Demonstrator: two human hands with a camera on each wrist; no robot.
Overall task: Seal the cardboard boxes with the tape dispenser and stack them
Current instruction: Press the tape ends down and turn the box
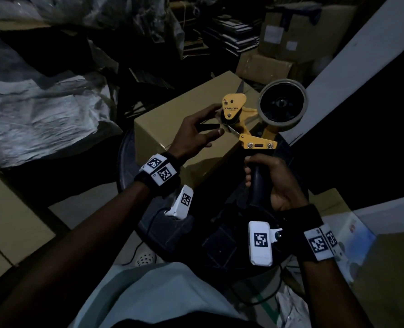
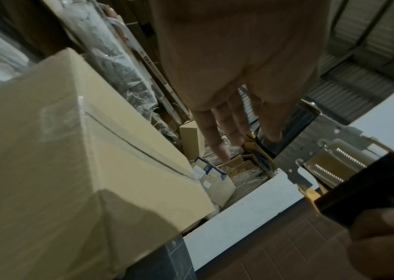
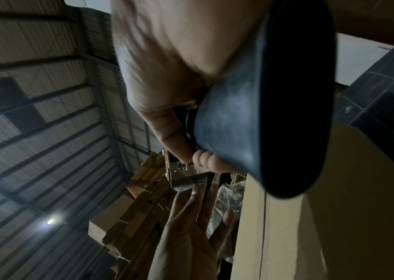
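Observation:
A yellow tape dispenser (image 1: 248,119) with a roll of clear tape (image 1: 283,103) is held upright above a closed cardboard box (image 1: 172,129). My right hand (image 1: 274,181) grips its black handle (image 3: 258,113). My left hand (image 1: 196,131) reaches to the dispenser's front end with fingers spread and nearly straight; its fingertips (image 2: 224,151) are at the roller. Whether they pinch the tape end I cannot tell. The box (image 2: 76,151) has clear tape along its top seam and sits on a dark round stool (image 1: 125,162).
More cardboard boxes (image 1: 290,36) are stacked at the back right, and flat cartons (image 1: 9,221) lie at the left. Crumpled plastic sheeting (image 1: 37,114) fills the left. A white wall edge (image 1: 352,67) runs along the right. Another box (image 1: 390,280) is at the lower right.

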